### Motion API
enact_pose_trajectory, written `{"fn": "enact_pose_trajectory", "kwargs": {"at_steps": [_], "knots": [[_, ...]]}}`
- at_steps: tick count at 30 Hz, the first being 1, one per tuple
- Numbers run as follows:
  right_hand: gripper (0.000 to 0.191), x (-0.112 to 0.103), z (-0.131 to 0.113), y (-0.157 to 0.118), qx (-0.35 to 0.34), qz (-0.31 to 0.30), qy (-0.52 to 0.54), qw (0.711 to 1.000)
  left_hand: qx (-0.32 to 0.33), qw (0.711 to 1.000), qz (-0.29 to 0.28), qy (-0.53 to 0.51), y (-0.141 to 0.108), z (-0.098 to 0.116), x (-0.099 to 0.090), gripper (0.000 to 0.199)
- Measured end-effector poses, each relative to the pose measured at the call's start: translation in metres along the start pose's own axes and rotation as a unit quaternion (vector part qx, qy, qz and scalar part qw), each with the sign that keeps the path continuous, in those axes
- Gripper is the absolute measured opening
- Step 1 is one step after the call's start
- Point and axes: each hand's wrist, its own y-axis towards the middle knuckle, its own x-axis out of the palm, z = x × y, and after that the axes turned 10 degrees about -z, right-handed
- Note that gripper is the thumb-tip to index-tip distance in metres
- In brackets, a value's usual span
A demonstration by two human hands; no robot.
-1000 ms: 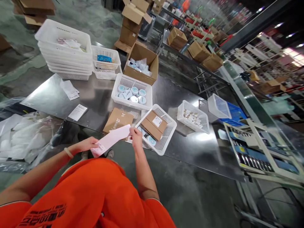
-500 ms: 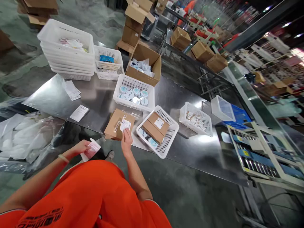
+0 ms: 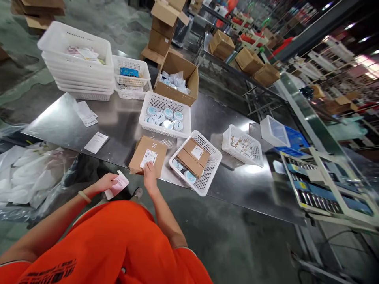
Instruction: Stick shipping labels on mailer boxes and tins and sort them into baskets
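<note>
My right hand (image 3: 150,176) rests its fingertips on a white printed label (image 3: 148,158), which lies on a flat kraft cardboard mailer (image 3: 147,156) at the table's near edge. My left hand (image 3: 106,182) is closer to my body, off the table edge, and grips a pink label backing sheet (image 3: 119,185). To the right of the mailer stands a white perforated basket (image 3: 207,157) holding kraft boxes and round tins. Behind it, another white basket (image 3: 160,100) holds several round blue-and-white tins.
The steel table (image 3: 56,126) carries loose paper slips (image 3: 96,142), a stack of white baskets (image 3: 75,59), an open carton (image 3: 177,88) and a basket of small packets (image 3: 242,148). White plastic bags (image 3: 29,173) lie to the left. Cartons and racks stand beyond.
A second ago both hands held the pink sheet above the mailer. The white label now lies on the mailer under my right hand, and only my left hand holds the pink sheet.
</note>
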Motion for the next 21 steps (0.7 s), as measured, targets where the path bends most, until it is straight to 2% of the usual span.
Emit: {"fn": "enact_pose_trajectory", "kwargs": {"at_steps": [2, 4, 6, 9, 12, 14, 16, 19, 21], "knots": [[0.040, -0.013, -0.007, -0.002, 0.012, -0.052, -0.052, 0.997, 0.002, 1.000, 0.015, 0.027, 0.002, 0.009, -0.003, 0.036], [0.046, -0.032, -0.015, -0.003, 0.033, -0.102, -0.111, 0.988, 0.003, 0.999, 0.015, 0.049, 0.004, 0.021, -0.005, 0.065], [0.048, -0.049, -0.022, 0.001, 0.064, -0.120, -0.154, 0.979, 0.011, 0.997, -0.004, 0.080, 0.008, 0.034, -0.008, 0.085], [0.047, -0.057, -0.035, 0.021, 0.079, -0.064, -0.165, 0.981, 0.023, 0.989, -0.021, 0.147, 0.022, 0.051, -0.009, 0.089], [0.062, -0.042, -0.042, 0.045, 0.030, -0.047, -0.149, 0.987, -0.014, 0.974, -0.013, 0.224, 0.039, 0.061, -0.007, 0.083], [0.071, -0.034, -0.037, 0.055, 0.007, -0.074, -0.148, 0.986, -0.053, 0.962, -0.013, 0.269, 0.047, 0.063, -0.005, 0.081], [0.073, -0.038, -0.022, 0.057, 0.033, -0.065, -0.137, 0.988, -0.078, 0.954, -0.013, 0.289, 0.052, 0.062, -0.004, 0.080], [0.073, -0.056, 0.009, 0.045, 0.132, 0.018, -0.073, 0.988, -0.079, 0.960, -0.008, 0.269, 0.056, 0.055, -0.004, 0.085], [0.073, -0.061, 0.026, 0.029, 0.167, 0.067, -0.026, 0.983, -0.063, 0.977, 0.002, 0.202, 0.060, 0.048, -0.004, 0.091]]}}
